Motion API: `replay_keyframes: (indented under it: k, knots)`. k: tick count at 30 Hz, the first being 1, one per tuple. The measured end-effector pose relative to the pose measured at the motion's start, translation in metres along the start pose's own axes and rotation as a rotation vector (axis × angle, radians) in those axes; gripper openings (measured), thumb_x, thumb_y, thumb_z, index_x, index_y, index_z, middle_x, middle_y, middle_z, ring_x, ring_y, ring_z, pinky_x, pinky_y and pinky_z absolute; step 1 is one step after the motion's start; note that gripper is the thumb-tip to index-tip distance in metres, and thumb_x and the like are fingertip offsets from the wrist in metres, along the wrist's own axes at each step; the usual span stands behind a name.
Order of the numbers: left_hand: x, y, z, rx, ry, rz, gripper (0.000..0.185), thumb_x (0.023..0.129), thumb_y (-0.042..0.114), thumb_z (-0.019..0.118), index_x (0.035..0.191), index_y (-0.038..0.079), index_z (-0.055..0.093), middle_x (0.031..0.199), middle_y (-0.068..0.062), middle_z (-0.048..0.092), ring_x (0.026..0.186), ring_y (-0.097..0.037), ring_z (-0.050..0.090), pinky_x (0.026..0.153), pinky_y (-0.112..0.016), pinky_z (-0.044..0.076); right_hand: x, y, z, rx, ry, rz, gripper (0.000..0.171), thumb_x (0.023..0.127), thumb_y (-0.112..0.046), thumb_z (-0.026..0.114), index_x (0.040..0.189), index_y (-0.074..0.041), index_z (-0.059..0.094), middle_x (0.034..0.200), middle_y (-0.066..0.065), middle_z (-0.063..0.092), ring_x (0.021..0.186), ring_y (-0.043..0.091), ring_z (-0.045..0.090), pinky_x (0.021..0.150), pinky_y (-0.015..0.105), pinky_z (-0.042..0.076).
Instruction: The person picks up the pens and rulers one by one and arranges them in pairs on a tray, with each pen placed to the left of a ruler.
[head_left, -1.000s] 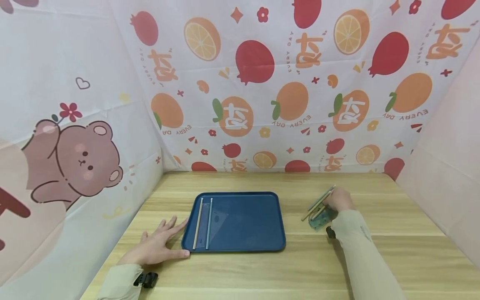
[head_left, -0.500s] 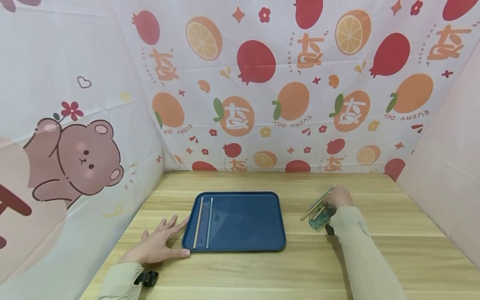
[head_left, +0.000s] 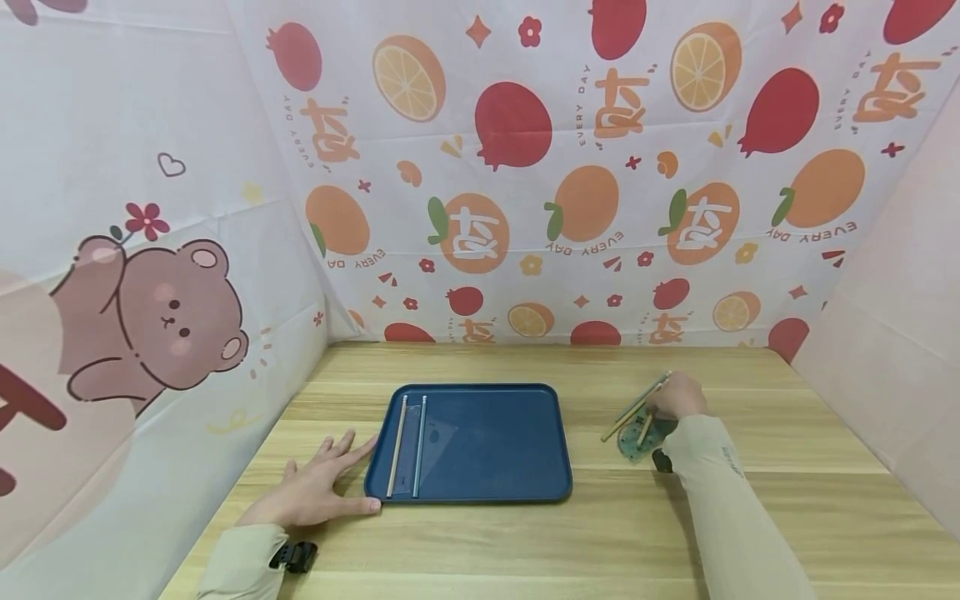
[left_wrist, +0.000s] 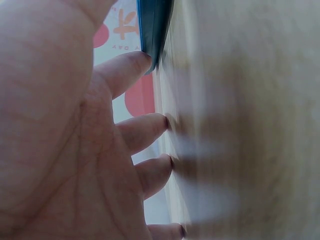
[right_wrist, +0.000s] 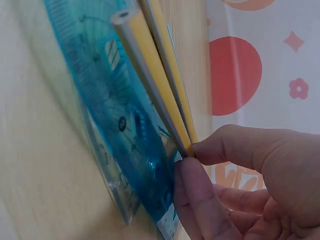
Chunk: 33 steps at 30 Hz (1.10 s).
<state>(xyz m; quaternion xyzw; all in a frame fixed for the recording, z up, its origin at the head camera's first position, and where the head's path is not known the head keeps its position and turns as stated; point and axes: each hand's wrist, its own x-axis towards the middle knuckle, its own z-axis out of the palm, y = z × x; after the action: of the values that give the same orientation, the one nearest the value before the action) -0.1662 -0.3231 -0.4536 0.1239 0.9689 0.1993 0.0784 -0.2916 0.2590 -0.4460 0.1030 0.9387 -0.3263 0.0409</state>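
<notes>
My right hand (head_left: 678, 397) pinches a yellow pencil (right_wrist: 150, 75) between thumb and fingertips, its flat end pointing away from the fingers. Directly beneath is a translucent blue-green protractor (head_left: 633, 447). Another yellow pencil (right_wrist: 167, 55) and a bluish one (head_left: 645, 394) lie close beside the held pencil. Part of a clear plastic piece (right_wrist: 107, 162) shows under the protractor. At the left, my left hand (head_left: 311, 490) rests with spread fingers, thumb and index finger touching the edge of a dark blue tray (head_left: 480, 502).
Inside the tray, a tan pencil (head_left: 396, 450) and a light blue pencil (head_left: 418, 450) lie parallel, with a clear ruler (head_left: 408, 446) between them and a clear set square (head_left: 437, 446) to the right. A patterned cloth (head_left: 517, 250) hangs behind the wooden table (head_left: 517, 550).
The pencil in my right hand has swung to a steeper angle over the protractor, away from the pencils beside it. My left hand and the tray stay in place.
</notes>
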Motion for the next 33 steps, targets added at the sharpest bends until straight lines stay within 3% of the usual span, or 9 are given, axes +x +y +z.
replay_keyframes:
  k: [9,14,20,26,33]
  knots:
    - [0.001,0.001,0.001,0.022,-0.002,0.007,0.107,0.083,0.068,0.082,0.169,0.021,0.038,0.173,-0.034,0.024,0.155,-0.070,0.016,0.102,-0.100,0.008,-0.004,0.004,-0.001,0.059,-0.017,-0.020,0.012,0.091,-0.003,0.069,0.081,0.003,0.068,0.088,0.016,0.070,0.070,0.016,0.071,0.064,0.025,0.061]
    - [0.002,0.000,0.002,-0.003,-0.011,-0.008,0.108,0.082,0.068,0.083,0.168,0.022,0.038,0.173,-0.034,0.023,0.155,-0.070,0.013,0.102,-0.100,0.006,-0.004,0.006,0.000,0.100,-0.016,-0.024,0.010,0.093,-0.002,0.067,0.094,0.008,0.067,0.096,0.021,0.069,0.078,0.021,0.073,0.069,0.028,0.064]
    - [0.003,-0.002,0.001,-0.007,-0.001,-0.010,0.108,0.081,0.067,0.085,0.168,0.022,0.039,0.173,-0.034,0.022,0.155,-0.070,0.012,0.102,-0.100,0.004,-0.005,0.002,-0.001,0.118,-0.036,-0.052,0.035,0.093,-0.002,0.063,0.122,0.018,0.062,0.109,0.031,0.070,0.081,0.023,0.075,0.073,0.031,0.065]
    - [0.003,-0.002,0.001,0.004,0.009,0.001,0.109,0.080,0.068,0.085,0.168,0.022,0.040,0.173,-0.034,0.023,0.154,-0.071,0.014,0.101,-0.100,0.003,-0.011,-0.006,-0.004,0.087,-0.031,-0.069,0.066,0.093,-0.005,0.061,0.151,0.020,0.042,0.131,0.040,0.065,0.077,0.017,0.073,0.072,0.029,0.062]
    - [0.002,-0.002,-0.001,0.024,-0.001,0.008,0.109,0.081,0.070,0.083,0.168,0.022,0.039,0.173,-0.034,0.024,0.154,-0.071,0.016,0.100,-0.101,0.006,-0.014,-0.015,-0.003,0.098,-0.036,-0.102,0.065,0.100,-0.008,0.064,0.154,0.020,0.039,0.126,0.038,0.068,0.075,0.015,0.076,0.078,0.035,0.065]
